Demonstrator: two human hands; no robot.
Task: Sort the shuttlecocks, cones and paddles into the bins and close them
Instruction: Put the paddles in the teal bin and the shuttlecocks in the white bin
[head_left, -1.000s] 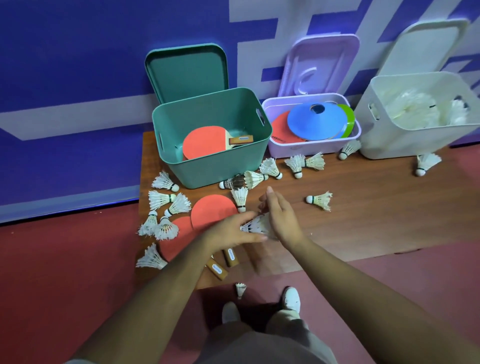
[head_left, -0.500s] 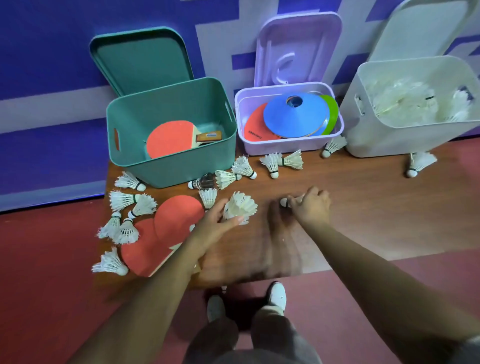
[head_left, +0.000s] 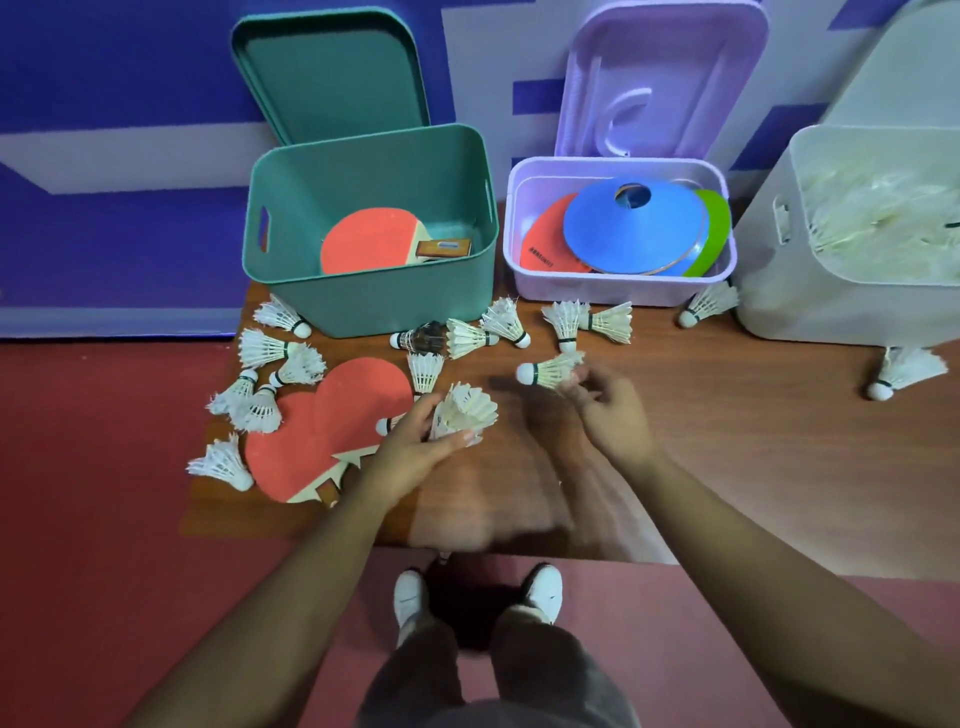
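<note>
My left hand (head_left: 410, 449) grips a bunch of white shuttlecocks (head_left: 465, 413) above the wooden table (head_left: 727, 441). My right hand (head_left: 610, 410) pinches one white shuttlecock (head_left: 550, 370) by its feathers, cork pointing left. Two red paddles (head_left: 332, 426) overlap on the table left of my left hand. Several loose shuttlecocks (head_left: 275, 364) lie around them and along the bins' fronts. The green bin (head_left: 363, 301) holds a red paddle (head_left: 371, 239). The lilac bin (head_left: 618, 286) holds flat cones, blue (head_left: 628, 228) on top. The white bin (head_left: 810, 291) at right is full of shuttlecocks.
All three lids stand open against the blue wall: green (head_left: 332, 67), lilac (head_left: 660, 78), white (head_left: 904, 67). One shuttlecock (head_left: 904, 371) lies by the white bin, another (head_left: 706, 304) between lilac and white bins. My white shoes (head_left: 478, 597) stand on red floor below the table edge.
My right hand moved right from my left hand, reached a lone shuttlecock on the table and picked it up. My left hand kept its bunch. The camera shifted closer.
</note>
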